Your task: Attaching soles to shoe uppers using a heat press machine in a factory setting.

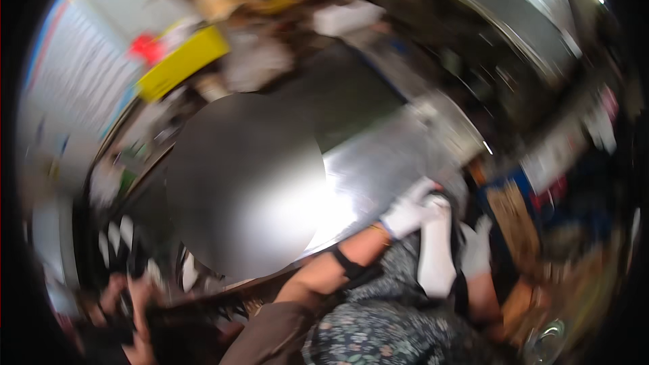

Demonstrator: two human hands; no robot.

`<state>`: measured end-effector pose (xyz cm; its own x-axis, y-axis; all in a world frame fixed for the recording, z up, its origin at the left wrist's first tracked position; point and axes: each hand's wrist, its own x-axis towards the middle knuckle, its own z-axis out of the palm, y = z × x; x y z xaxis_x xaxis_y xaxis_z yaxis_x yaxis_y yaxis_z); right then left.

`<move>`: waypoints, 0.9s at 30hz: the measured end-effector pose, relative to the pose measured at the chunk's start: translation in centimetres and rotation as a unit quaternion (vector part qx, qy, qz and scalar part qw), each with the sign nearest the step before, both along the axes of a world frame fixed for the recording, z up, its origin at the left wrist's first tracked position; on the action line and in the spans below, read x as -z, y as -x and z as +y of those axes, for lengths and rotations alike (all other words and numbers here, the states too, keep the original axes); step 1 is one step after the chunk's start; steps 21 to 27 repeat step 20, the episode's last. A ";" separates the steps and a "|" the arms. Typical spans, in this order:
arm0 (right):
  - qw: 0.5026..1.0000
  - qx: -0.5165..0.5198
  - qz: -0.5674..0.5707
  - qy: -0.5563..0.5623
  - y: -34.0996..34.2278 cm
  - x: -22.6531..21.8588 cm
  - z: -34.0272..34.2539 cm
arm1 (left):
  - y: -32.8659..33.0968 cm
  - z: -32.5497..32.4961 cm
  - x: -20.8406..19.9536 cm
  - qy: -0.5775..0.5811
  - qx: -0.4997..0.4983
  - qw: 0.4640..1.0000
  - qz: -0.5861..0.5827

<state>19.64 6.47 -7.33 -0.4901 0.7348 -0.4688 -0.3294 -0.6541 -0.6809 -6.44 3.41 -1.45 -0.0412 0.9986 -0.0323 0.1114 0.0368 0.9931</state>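
Note:
Motion blurs much of the head view. My left hand [411, 211], in a white glove, is closed on the upper end of a long white shoe-shaped piece [436, 260] with a dark edge, apparently a shoe. This piece stands lengthwise in front of my flower-patterned clothing [372, 328]. Just to its right is my right hand [476, 253], also gloved in white, its fingers stretched upward. A narrow dark strip shows between this hand and the white piece. Whether the two touch, I cannot tell.
A shiny metal table [378, 162] lies ahead, partly hidden by a large smooth grey patch [243, 176]. Beyond are a yellow bin [182, 64] and a white box [348, 17]. Cardboard [514, 220] stands at right. Another person's arms [135, 304] show at lower left.

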 end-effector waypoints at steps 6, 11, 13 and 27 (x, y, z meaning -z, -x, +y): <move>0.649 -0.341 -0.536 -0.418 2.0 -2.9 -2.4 | -1.0 -0.9 2.4 0.114 -0.034 0.980 -0.161; 0.447 -0.209 -0.668 -0.556 5.3 -6.1 -3.0 | -1.3 0.6 1.9 0.153 -0.028 0.980 -0.123; 0.631 -0.287 -0.556 -0.458 2.9 -5.8 -1.6 | -1.9 0.9 1.5 0.130 -0.014 0.991 -0.019; 0.970 -0.164 -0.130 -0.126 1.2 -4.4 -4.6 | 0.2 -0.9 2.3 0.095 0.015 0.771 -0.630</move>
